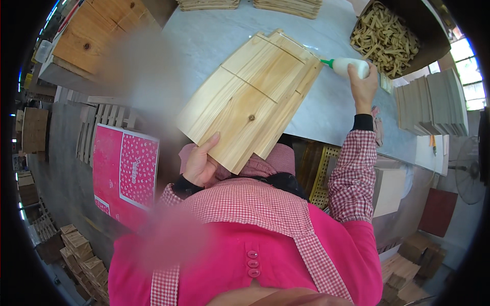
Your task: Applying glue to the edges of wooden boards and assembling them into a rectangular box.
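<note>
1. Wooden boards [240, 97] lie slanted across the table [316, 112], far end on its top, near end reaching past its near edge over the lap [278, 158]. The left hand [200, 164] is clamped on their near left corner, thumb on top; if that hold slackens, the overhanging end could tip or slide down.
2. Farther right, dark lines cross the upper faces and the right edge is stepped; a knock or uneven pull from the left could shift any loose piece out of line.
3. At the far right edge of the boards points the green nozzle [327, 62]; whether it touches, I cannot tell. Too hard a squeeze, or a slip of the tip, could put liquid on the face or table.
4. Just right, the right hand [363, 84] is closed around the white squeeze bottle [352, 67]; a tired wrist could make the line wander.
5. Beyond it, the brown box [434, 43] of wood strips [385, 35] stands near; swinging far and right, the hand could bump it.
</note>
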`<state>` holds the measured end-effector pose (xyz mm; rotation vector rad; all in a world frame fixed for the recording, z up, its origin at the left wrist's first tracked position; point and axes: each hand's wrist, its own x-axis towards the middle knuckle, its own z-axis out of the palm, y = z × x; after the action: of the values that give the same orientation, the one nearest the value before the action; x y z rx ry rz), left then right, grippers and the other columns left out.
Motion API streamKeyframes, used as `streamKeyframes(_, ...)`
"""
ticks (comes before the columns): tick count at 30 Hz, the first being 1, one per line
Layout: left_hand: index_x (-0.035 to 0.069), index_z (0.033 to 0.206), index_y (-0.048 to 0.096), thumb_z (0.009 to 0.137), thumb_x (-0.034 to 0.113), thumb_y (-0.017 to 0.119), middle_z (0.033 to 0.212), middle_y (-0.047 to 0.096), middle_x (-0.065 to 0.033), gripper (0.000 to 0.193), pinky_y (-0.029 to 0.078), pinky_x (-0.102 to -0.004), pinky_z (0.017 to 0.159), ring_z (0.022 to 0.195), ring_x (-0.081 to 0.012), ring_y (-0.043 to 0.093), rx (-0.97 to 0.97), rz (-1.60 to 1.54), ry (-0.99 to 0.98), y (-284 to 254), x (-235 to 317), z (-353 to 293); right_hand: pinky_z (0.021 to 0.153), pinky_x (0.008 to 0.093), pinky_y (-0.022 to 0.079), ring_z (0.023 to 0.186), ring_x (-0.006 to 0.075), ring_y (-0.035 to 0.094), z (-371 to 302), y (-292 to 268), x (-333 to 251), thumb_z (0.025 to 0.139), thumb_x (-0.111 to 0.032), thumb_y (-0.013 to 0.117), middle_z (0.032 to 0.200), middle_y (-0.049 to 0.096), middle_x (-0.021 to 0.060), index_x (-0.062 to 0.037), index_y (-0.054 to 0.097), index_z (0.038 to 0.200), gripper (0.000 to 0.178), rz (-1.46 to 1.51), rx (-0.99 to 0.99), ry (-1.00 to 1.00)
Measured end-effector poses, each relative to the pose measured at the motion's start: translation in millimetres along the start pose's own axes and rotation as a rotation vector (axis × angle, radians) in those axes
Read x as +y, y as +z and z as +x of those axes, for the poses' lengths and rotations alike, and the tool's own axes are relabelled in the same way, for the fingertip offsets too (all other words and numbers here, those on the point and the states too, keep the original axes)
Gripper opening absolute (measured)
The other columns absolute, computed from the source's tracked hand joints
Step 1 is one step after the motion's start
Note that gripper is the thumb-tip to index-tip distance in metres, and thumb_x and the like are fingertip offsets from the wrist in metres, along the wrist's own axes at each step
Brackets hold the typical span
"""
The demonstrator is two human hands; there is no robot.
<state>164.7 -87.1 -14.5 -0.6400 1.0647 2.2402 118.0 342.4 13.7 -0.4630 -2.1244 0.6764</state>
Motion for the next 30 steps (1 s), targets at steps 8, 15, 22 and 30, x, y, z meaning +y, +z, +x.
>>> streamKeyframes(8, -0.001, 0.131, 0.044, 0.088, 0.008, 0.066, 0.127, 0.055, -0.0131, 0.049, 0.048, -0.0377, 0.099, 0.116, -0.0237, 0.056, -0.010, -0.018, 0.008, -1.5, -0.8, 1.4, 0.036, 0.0219, 0.033, 0.044, 0.0067, 0.047, -9.3, 53.9, -68.3, 0.082, -0.030, 0.074, 0.072, 0.057, 0.0037, 0.0004, 0.054, 0.101, 0.042, 0.588, -0.055, 0.438)
streamKeyframes(15, 0.000, 0.131, 0.045, 0.088, 0.009, 0.067, 0.127, 0.055, -0.0118, 0.050, 0.048, -0.0366, 0.098, 0.115, -0.0220, 0.057, 0.008, 0.037, 0.023, 4.4, 0.2, -5.0, 0.066, 0.0373, 0.053, 0.072, 0.0277, 0.066, -12.4, 117.1, -94.7, 0.074, -0.039, 0.078, 0.092, 0.066, 0.0181, 0.0050, 0.053, 0.108, 0.062, 0.357, -0.061, 0.265)
streamKeyframes(22, 0.001, 0.130, 0.046, 0.088, 0.009, 0.067, 0.127, 0.056, -0.0110, 0.048, 0.048, -0.0359, 0.098, 0.115, -0.0212, 0.057, 0.008, 0.052, 0.065, 3.7, -1.0, -5.0, 0.075, 0.0398, 0.053, 0.081, 0.0331, 0.068, -10.9, 100.3, -92.4, 0.073, -0.035, 0.076, 0.090, 0.068, 0.0211, 0.0034, 0.056, 0.106, 0.055, 0.268, -0.085, 0.141)
streamKeyframes(30, 0.000, 0.134, 0.041, 0.089, 0.011, 0.065, 0.129, 0.054, -0.0142, 0.052, 0.047, -0.0423, 0.099, 0.118, -0.0262, 0.055, -0.040, 0.059, 0.045, -10.8, -5.2, 7.5, 0.064, 0.0351, 0.054, 0.071, 0.0270, 0.068, -35.5, 11.6, -60.2, 0.074, -0.033, 0.076, 0.085, 0.067, 0.0177, 0.0031, 0.058, 0.101, 0.048, 0.091, 0.035, 0.030)
